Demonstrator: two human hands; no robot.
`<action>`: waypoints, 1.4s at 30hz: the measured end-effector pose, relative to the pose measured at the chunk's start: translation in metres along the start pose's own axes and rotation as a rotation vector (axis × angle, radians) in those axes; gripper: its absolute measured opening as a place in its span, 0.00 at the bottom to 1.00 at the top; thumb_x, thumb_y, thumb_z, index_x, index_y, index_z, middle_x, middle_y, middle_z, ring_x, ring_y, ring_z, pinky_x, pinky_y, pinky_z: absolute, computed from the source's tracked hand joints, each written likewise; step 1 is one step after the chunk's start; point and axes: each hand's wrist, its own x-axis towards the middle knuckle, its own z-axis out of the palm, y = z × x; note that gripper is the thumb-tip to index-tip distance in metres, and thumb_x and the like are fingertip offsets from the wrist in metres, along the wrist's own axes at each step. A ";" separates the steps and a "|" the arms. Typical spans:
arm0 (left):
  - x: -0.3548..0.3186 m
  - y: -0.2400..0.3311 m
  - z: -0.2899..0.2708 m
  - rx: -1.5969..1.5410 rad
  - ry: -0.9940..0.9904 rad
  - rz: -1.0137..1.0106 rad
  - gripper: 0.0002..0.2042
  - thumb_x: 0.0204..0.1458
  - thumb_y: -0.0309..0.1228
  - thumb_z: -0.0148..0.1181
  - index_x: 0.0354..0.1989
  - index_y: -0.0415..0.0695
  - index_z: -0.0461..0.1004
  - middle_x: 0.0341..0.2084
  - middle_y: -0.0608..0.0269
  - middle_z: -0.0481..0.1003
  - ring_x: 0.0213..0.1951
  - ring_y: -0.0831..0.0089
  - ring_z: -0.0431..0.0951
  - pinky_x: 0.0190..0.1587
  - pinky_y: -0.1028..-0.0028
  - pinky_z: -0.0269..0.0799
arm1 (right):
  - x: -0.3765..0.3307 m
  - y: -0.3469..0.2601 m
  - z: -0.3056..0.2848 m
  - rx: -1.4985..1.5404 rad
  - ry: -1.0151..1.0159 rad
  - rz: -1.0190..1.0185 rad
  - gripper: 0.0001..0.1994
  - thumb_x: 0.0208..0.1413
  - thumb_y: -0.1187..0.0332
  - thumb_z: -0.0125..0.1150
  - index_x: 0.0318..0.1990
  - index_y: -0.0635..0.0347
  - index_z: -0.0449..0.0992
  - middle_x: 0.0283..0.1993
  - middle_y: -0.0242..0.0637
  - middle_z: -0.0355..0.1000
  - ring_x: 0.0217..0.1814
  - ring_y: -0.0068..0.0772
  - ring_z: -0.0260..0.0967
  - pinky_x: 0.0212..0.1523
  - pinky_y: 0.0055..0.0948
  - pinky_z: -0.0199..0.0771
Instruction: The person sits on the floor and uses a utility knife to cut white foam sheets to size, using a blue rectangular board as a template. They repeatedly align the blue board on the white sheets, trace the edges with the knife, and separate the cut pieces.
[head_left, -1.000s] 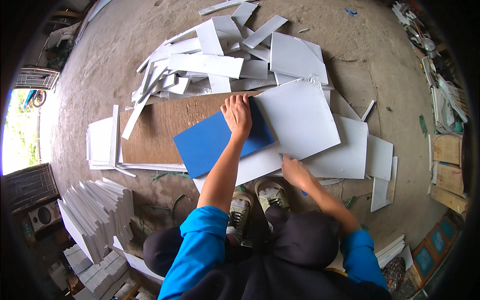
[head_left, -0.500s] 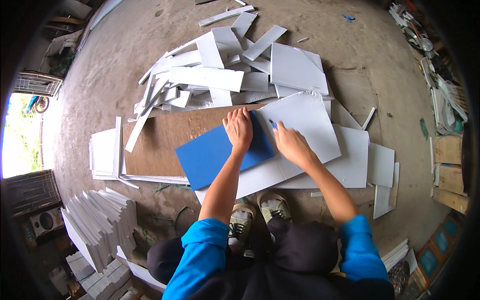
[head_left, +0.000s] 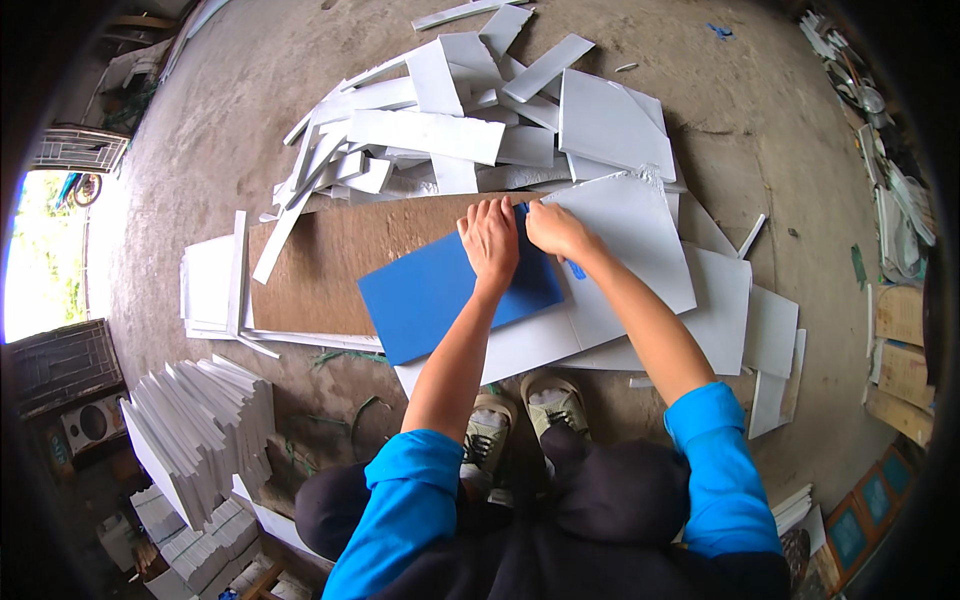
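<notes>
A flat blue rectangular board [head_left: 420,295] lies at a slant across a white foam sheet [head_left: 625,235]. My left hand [head_left: 491,245] presses down on the blue board near its far right corner, with its fingers stretched out and flat. Right beside it, my right hand [head_left: 560,230] is closed around a blue utility knife [head_left: 576,269]; part of its blue body shows below the palm. At the far end of the blue board's right edge the knife's front end meets the sheet, and the fingers hide the blade.
Under the sheet lies a brown wooden board [head_left: 340,265]. Beyond it is a heap of white offcut strips [head_left: 425,130]. White panels [head_left: 715,310] spread to the right. A stack of white sheets [head_left: 200,430] stands at lower left, and my shoes [head_left: 556,402] are just below the work.
My right hand has moved up and left along the blue board's edge, bringing the knife to the far corner beside my left hand. The left hand stays pressed on the board.
</notes>
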 end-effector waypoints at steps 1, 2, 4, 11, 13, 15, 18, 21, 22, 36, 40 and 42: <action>0.000 0.004 0.001 -0.006 -0.005 0.000 0.15 0.57 0.37 0.39 0.28 0.42 0.71 0.28 0.62 0.71 0.37 0.64 0.68 0.42 0.66 0.58 | -0.001 -0.002 -0.011 0.051 -0.142 0.101 0.15 0.45 0.75 0.40 0.37 0.80 0.66 0.27 0.60 0.71 0.23 0.47 0.73 0.30 0.42 0.74; -0.001 0.008 0.002 -0.013 -0.010 0.001 0.15 0.57 0.37 0.39 0.29 0.42 0.71 0.29 0.62 0.71 0.37 0.64 0.68 0.42 0.66 0.58 | 0.008 0.008 -0.007 -0.021 -0.177 0.085 0.16 0.53 0.69 0.34 0.36 0.78 0.64 0.22 0.54 0.70 0.15 0.42 0.70 0.21 0.38 0.73; -0.002 0.003 0.001 -0.011 0.014 0.007 0.15 0.57 0.38 0.40 0.29 0.42 0.72 0.29 0.62 0.71 0.37 0.65 0.68 0.42 0.66 0.58 | -0.004 0.004 -0.004 0.003 -0.160 0.089 0.16 0.54 0.69 0.35 0.36 0.77 0.64 0.22 0.55 0.70 0.16 0.43 0.70 0.21 0.38 0.73; -0.003 0.003 -0.001 0.028 0.000 -0.005 0.14 0.57 0.38 0.41 0.32 0.44 0.73 0.29 0.64 0.72 0.38 0.66 0.68 0.43 0.67 0.58 | -0.084 0.038 0.037 0.121 -0.208 0.133 0.15 0.57 0.67 0.36 0.37 0.75 0.62 0.24 0.56 0.69 0.14 0.43 0.68 0.18 0.38 0.71; -0.003 0.005 0.003 0.023 0.028 0.018 0.14 0.57 0.37 0.41 0.33 0.45 0.73 0.29 0.64 0.72 0.38 0.66 0.68 0.43 0.67 0.58 | -0.109 0.050 0.053 0.086 -0.127 0.103 0.12 0.52 0.72 0.39 0.35 0.74 0.65 0.27 0.62 0.69 0.31 0.58 0.70 0.35 0.48 0.70; -0.003 0.000 0.004 0.018 0.020 0.023 0.14 0.57 0.37 0.41 0.34 0.45 0.73 0.29 0.64 0.72 0.39 0.66 0.68 0.43 0.67 0.58 | -0.133 0.051 0.064 0.011 -0.100 0.103 0.12 0.53 0.71 0.39 0.35 0.73 0.64 0.29 0.62 0.69 0.35 0.61 0.68 0.38 0.50 0.68; -0.003 0.001 0.003 0.039 -0.013 0.013 0.14 0.57 0.37 0.41 0.35 0.45 0.74 0.29 0.64 0.72 0.39 0.67 0.68 0.44 0.67 0.58 | -0.160 0.053 0.074 -0.009 -0.075 0.113 0.12 0.53 0.70 0.39 0.36 0.72 0.64 0.30 0.63 0.69 0.37 0.62 0.67 0.39 0.51 0.67; -0.003 0.002 0.002 0.050 -0.019 0.008 0.14 0.57 0.38 0.40 0.35 0.46 0.74 0.30 0.64 0.72 0.39 0.67 0.68 0.44 0.66 0.58 | -0.173 0.056 0.081 0.013 -0.070 0.130 0.11 0.54 0.69 0.39 0.37 0.71 0.62 0.29 0.63 0.69 0.36 0.63 0.67 0.39 0.51 0.67; -0.004 0.002 0.002 0.048 -0.016 0.008 0.15 0.57 0.38 0.40 0.35 0.46 0.74 0.30 0.64 0.72 0.39 0.67 0.68 0.44 0.66 0.57 | -0.176 0.056 0.083 0.018 -0.071 0.138 0.11 0.55 0.68 0.39 0.37 0.70 0.62 0.29 0.62 0.69 0.36 0.63 0.67 0.38 0.52 0.67; 0.028 -0.018 -0.013 0.079 -0.205 0.043 0.17 0.55 0.43 0.42 0.43 0.44 0.69 0.34 0.58 0.70 0.43 0.62 0.66 0.45 0.62 0.56 | -0.202 0.047 0.011 -0.025 0.179 0.071 0.11 0.57 0.62 0.41 0.38 0.61 0.63 0.18 0.52 0.68 0.24 0.57 0.68 0.26 0.50 0.67; 0.009 0.001 -0.030 0.070 -0.076 0.323 0.33 0.44 0.51 0.56 0.55 0.46 0.54 0.50 0.53 0.55 0.55 0.57 0.52 0.54 0.48 0.43 | -0.147 0.073 0.005 0.301 0.283 0.037 0.12 0.58 0.61 0.42 0.34 0.63 0.64 0.16 0.47 0.67 0.19 0.48 0.68 0.23 0.42 0.68; -0.014 0.009 -0.040 0.049 -0.157 0.508 0.36 0.38 0.55 0.59 0.54 0.48 0.56 0.54 0.53 0.52 0.59 0.56 0.48 0.56 0.42 0.35 | -0.113 0.069 0.006 0.549 0.243 0.010 0.13 0.58 0.61 0.42 0.33 0.64 0.63 0.16 0.45 0.67 0.17 0.42 0.68 0.21 0.37 0.68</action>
